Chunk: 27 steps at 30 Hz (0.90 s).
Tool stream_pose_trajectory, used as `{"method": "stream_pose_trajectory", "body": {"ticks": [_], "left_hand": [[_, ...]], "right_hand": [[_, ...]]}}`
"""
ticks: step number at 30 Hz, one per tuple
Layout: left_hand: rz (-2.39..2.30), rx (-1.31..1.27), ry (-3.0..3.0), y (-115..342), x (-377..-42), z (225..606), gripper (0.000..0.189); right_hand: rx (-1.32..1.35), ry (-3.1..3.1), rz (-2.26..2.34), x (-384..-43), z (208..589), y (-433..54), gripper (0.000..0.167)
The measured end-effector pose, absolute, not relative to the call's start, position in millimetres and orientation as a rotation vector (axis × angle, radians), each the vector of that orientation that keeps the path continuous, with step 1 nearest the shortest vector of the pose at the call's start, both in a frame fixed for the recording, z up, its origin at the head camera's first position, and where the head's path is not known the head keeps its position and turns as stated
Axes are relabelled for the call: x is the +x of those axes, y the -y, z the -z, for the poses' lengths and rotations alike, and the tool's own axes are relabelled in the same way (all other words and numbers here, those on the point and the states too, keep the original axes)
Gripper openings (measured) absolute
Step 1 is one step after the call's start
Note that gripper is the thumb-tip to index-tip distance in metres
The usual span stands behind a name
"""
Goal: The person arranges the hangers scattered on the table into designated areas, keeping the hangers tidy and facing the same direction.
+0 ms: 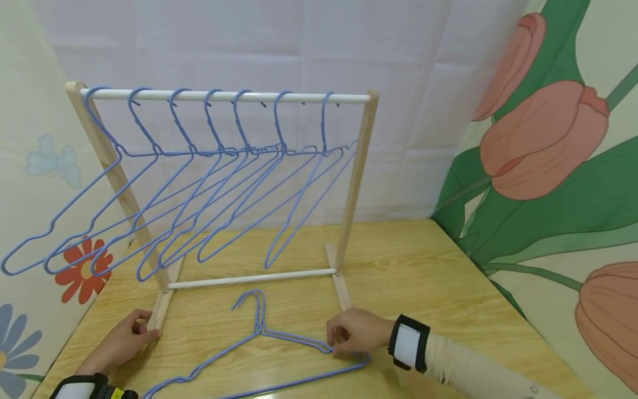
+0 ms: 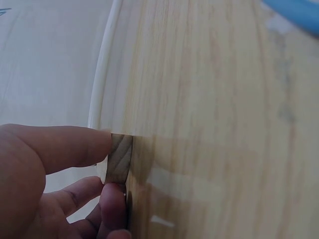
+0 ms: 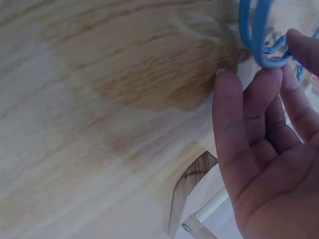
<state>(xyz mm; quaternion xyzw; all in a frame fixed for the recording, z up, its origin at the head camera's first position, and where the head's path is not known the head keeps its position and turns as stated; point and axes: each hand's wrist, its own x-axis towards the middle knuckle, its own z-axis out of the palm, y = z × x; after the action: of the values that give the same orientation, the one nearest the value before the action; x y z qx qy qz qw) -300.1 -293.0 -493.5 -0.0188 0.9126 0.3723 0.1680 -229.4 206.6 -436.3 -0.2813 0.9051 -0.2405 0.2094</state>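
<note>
At the lower left in the head view, my left hand pinches the front end of the rack's left wooden foot. Up close in the left wrist view, thumb and fingers hold the foot's end from above and below. Two blue wire hangers appear to lie stacked on the table in front of the rack, their lower left part cut off by the frame. My right hand pinches their right shoulder near the corner. The right wrist view shows the blue wire between thumb and fingers.
A wooden rack with a white top bar stands on the wood-grain table. Several blue hangers hang from it, their left ends reaching forward. A white cloth hangs behind, with flower-printed panels at both sides.
</note>
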Motion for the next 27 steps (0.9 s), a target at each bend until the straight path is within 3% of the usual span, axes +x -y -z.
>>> {"method": "stream_pose_trajectory", "body": {"ticks": [8, 18, 27], "left_hand": [[-1.060, -0.061, -2.595, 293, -300, 493, 0.059], [-1.058, -0.032, -2.606, 290, -297, 486, 0.059], [-1.091, -0.017, -2.607, 290, -295, 486, 0.057]], "right_hand": [[-0.746, -2.232, 0.997, -232, 435, -214, 0.007], [-0.582, -1.879, 1.188, -237, 432, -225, 0.036], [-0.688, -1.734, 1.250, -239, 434, -231, 0.043]]}}
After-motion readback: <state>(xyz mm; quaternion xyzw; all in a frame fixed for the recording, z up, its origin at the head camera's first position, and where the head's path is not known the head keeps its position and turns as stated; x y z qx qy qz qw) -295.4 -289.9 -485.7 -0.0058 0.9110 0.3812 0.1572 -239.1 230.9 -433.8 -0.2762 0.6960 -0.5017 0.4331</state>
